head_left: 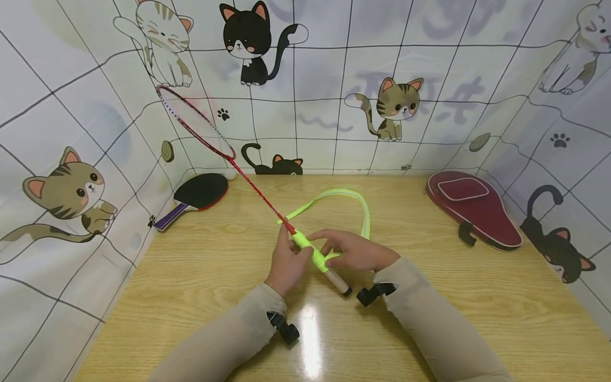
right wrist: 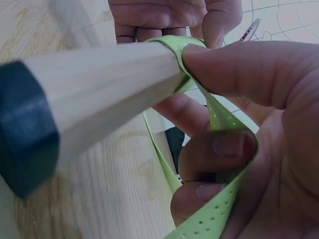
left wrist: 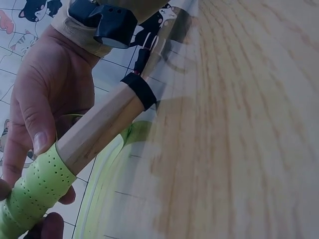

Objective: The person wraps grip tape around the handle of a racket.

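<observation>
A badminton racket (head_left: 258,191) slants across the table, its red head up at the left. My left hand (head_left: 288,265) grips it where the shaft meets the handle, thumb lying on the wrapped part. Perforated yellow-green grip tape (left wrist: 41,181) is wound around the upper handle. Bare wood (right wrist: 109,82) shows below it, ending in a dark butt cap (right wrist: 27,129). My right hand (head_left: 355,249) pinches the tape against the handle, thumb on its edge; the tape's loose length loops over the curled fingers (right wrist: 214,154). Its tail (head_left: 341,191) arcs across the tabletop behind.
On the left lie a black table tennis paddle (head_left: 202,191) and a white ball (head_left: 230,174). A dark red paddle case (head_left: 470,207) rests at the right. Cat-patterned cloth (head_left: 324,79) walls in the wooden table (head_left: 200,276) at back and sides.
</observation>
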Tool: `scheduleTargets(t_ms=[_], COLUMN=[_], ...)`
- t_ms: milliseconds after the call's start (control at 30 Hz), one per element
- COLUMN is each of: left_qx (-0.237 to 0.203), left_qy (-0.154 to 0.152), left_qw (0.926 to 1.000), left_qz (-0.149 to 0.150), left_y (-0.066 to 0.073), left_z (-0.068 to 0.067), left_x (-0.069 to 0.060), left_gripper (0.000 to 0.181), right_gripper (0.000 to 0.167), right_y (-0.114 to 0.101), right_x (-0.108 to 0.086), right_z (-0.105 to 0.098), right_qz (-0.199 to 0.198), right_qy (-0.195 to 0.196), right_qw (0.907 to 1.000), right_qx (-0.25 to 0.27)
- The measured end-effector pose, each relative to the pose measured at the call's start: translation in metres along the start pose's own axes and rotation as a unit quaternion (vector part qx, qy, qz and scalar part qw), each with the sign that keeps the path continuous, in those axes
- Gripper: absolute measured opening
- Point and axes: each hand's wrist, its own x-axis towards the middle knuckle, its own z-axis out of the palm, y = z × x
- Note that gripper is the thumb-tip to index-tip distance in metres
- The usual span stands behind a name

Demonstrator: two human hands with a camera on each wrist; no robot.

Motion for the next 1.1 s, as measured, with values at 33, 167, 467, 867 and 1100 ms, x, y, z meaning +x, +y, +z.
scheduleTargets(t_ms=[33,167,467,867,1100], left_qx=[0.004,0.013,0.005,0.002,0.002], left_qy=[-0.002,-0.010,-0.009,-0.013,-0.027], left_qw=[1.0000,0.9999,0.9998,0.9999,0.9996], left_qz=[0.000,0.005,0.017,0.009,0.006], left_y=[-0.0004,-0.0019,0.0004,-0.0001,-0.0014], left_z=[-0.0001,-0.0003,0.0015,-0.0003,-0.0008], left_x=[-0.0002,-0.0007,0.0005,-0.0008,0.0001], left_gripper=[0.100,0.104,0.102,0.106,0.108], right_gripper=[0.067,0.068,0.064,0.064,0.065], right_y=[0.0001,0.0013,-0.0004,0.0035,0.0025], right_x=[0.0004,0.0023,-0.0012,0.0014,0.0025], right_z=[0.0003,0.0009,-0.0030,0.0002,0.0008], right_qz=[0.000,-0.001,0.007,-0.002,-0.002], right_qy=[0.003,0.018,0.003,0.008,0.018], right_qw=[1.0000,0.9993,0.9997,0.9999,0.9996], right_qx=[-0.002,-0.034,-0.025,-0.008,-0.020])
